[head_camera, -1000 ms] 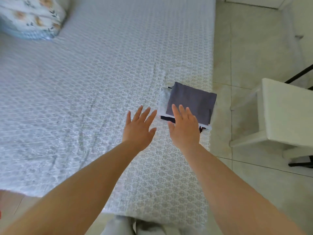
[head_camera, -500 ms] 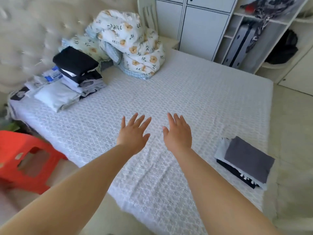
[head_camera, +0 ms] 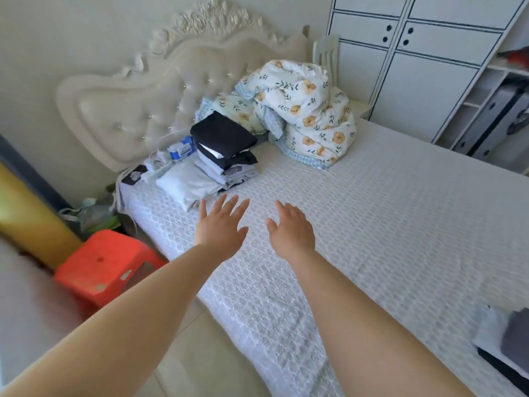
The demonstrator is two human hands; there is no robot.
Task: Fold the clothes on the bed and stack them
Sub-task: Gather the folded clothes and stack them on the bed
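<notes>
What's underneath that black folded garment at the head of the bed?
The black folded garment tops a stack of folded clothes: pale blue, white and dark layers show at their edges. Their middles, and the exact count, are covered.

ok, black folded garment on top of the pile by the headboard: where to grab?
Probably the near right corner of the black folded garment, coming from the open bed side. That end overhangs the pile, so fingers could slip under. Both the left hand and right hand are open.

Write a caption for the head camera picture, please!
Both open hands, left hand and right hand, reach toward folded clothes on the bed.
</notes>
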